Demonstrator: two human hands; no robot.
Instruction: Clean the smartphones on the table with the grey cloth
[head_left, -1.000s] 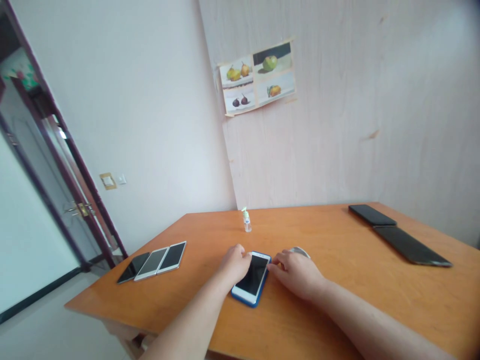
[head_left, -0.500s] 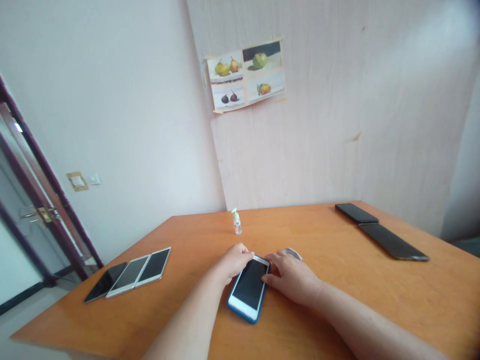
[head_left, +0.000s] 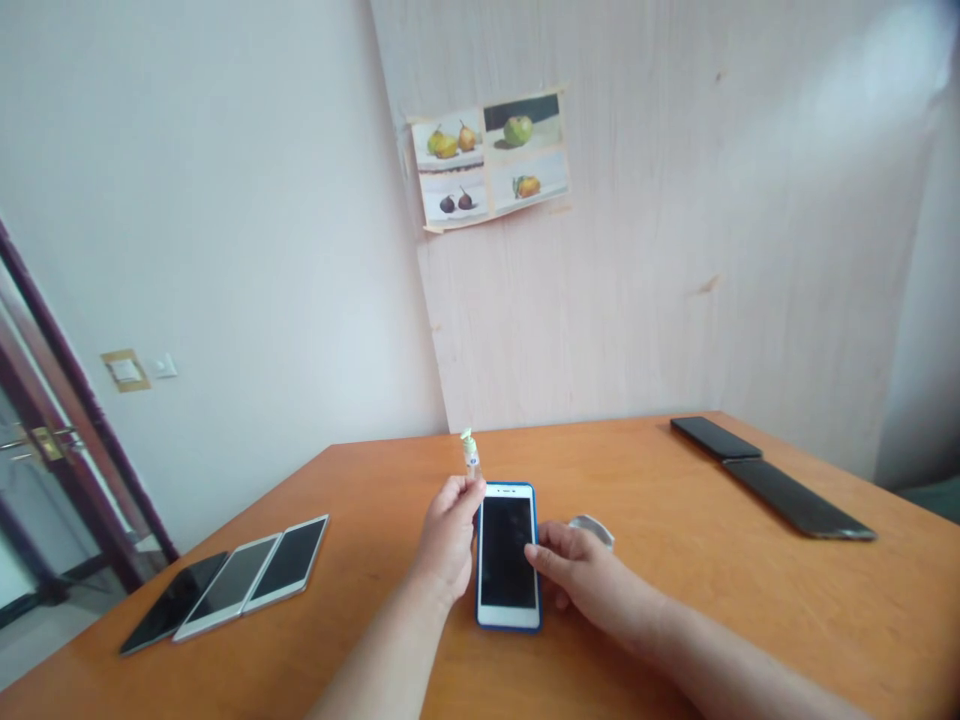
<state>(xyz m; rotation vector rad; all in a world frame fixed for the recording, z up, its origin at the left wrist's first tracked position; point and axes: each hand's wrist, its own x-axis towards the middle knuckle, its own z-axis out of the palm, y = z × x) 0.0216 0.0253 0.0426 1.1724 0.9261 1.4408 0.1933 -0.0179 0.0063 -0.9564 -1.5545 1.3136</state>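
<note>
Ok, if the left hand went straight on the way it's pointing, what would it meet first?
The left hand, at the edge of the blue-cased phone, would probably meet the pump bottle first, though the gap in depth is unclear.

Beyond the phone (head_left: pixel 508 552), the left hand (head_left: pixel 448 535) hides the base of the bottle (head_left: pixel 469 455); right of the phone, the right hand (head_left: pixel 589 575) partly covers a grey thing (head_left: pixel 596 530), unclear what.
</note>
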